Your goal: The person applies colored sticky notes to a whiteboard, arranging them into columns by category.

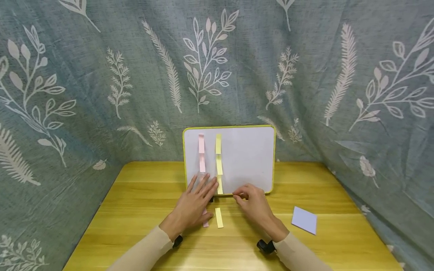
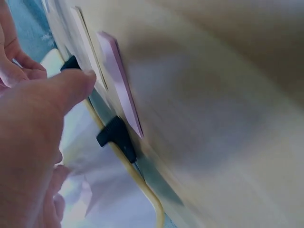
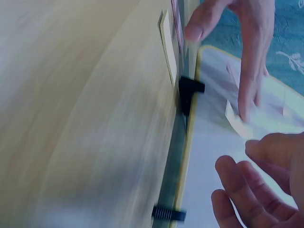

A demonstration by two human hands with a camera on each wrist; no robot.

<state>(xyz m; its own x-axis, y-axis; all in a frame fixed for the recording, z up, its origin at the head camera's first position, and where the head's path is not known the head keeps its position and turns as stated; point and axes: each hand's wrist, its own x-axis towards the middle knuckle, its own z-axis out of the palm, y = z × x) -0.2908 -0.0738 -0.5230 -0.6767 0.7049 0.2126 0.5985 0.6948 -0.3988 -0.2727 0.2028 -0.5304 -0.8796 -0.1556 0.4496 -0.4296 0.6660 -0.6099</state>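
Observation:
A whiteboard [image 1: 247,158] with a yellow rim stands at the back of the table. Down its left part run a column of pink sticky strips [image 1: 201,143] and a column of yellow sticky strips [image 1: 218,143]. My left hand [image 1: 193,205] lies over the lower left of the board with fingers extended, fingertips by the lowest yellow strip; it hides the lower pink column. Near the board's bottom edge, my right hand [image 1: 254,205] has loosely bent fingers, and nothing shows between them in the right wrist view. A yellow strip pad [image 1: 219,218] and a pink strip pad [image 2: 121,83] lie on the table.
A lilac square sticky-note pad [image 1: 304,220] lies on the wooden table [image 1: 149,195], right of my right hand. Black feet [image 2: 118,137] hold the board's lower edge. Behind the board hangs a leaf-patterned curtain [image 1: 244,94], which also borders both sides of the table.

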